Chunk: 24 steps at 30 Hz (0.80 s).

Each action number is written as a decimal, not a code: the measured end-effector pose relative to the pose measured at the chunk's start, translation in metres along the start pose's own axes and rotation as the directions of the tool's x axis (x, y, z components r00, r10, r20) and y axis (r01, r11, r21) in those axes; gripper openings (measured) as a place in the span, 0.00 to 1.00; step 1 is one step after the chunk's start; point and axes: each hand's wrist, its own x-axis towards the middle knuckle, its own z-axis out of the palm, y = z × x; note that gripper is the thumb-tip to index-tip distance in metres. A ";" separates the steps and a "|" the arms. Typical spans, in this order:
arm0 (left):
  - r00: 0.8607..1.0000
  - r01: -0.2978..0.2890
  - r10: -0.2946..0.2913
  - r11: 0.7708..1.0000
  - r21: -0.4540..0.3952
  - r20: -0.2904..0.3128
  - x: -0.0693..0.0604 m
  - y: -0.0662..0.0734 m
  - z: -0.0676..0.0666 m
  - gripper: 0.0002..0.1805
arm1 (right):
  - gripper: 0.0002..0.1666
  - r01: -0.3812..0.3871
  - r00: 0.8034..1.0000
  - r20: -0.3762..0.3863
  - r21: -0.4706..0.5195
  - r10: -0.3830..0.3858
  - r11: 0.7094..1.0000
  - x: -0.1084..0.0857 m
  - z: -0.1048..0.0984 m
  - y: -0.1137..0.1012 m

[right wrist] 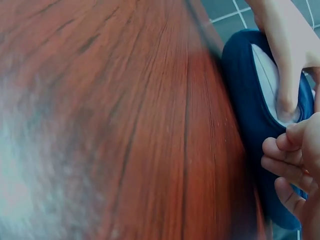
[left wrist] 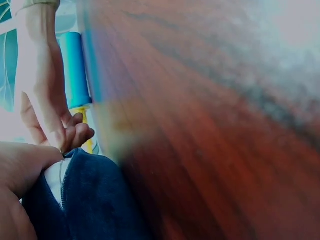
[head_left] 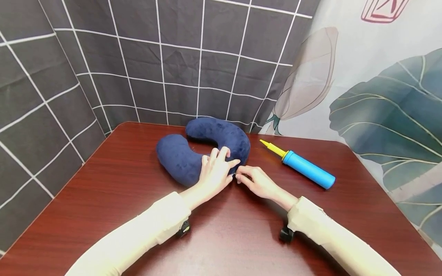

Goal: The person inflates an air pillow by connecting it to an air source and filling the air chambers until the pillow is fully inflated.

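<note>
A navy blue U-shaped neck pillow [head_left: 176,157] lies on the table, its zipper [left wrist: 63,187] partly undone along the near edge. White inner material [right wrist: 267,82] shows through the gap. My left hand [head_left: 214,174] rests on the pillow with fingers spread, and its thumb presses at the white material inside the opening. At the end of that opening my right hand [head_left: 257,182] pinches what looks like the zipper pull, mostly covered by thumb and fingertips. The other right fingers curl loosely beside the pillow in the right wrist view.
A blue hand pump [head_left: 309,168] with a yellow nozzle lies right of the pillow on the reddish-brown wooden table [head_left: 121,168]. Dark gridded cloth [head_left: 179,65] hangs behind and at the left; a leaf-patterned cloth [head_left: 390,103] hangs at the right.
</note>
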 end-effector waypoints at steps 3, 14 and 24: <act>1.000 -0.018 0.018 1.000 0.011 0.000 0.002 -0.002 -0.001 0.23 | 0.09 -0.022 1.000 -0.009 0.003 0.022 1.000 0.000 0.001 -0.001; 0.984 -0.160 0.164 0.986 0.056 -0.076 -0.018 -0.019 -0.018 0.28 | 0.10 -0.061 0.998 -0.033 0.000 0.061 0.998 0.002 0.000 0.000; 0.985 -0.129 0.127 0.991 -0.018 -0.117 -0.021 -0.028 -0.013 0.22 | 0.10 -0.055 0.998 -0.008 0.007 0.055 0.998 0.003 0.001 -0.003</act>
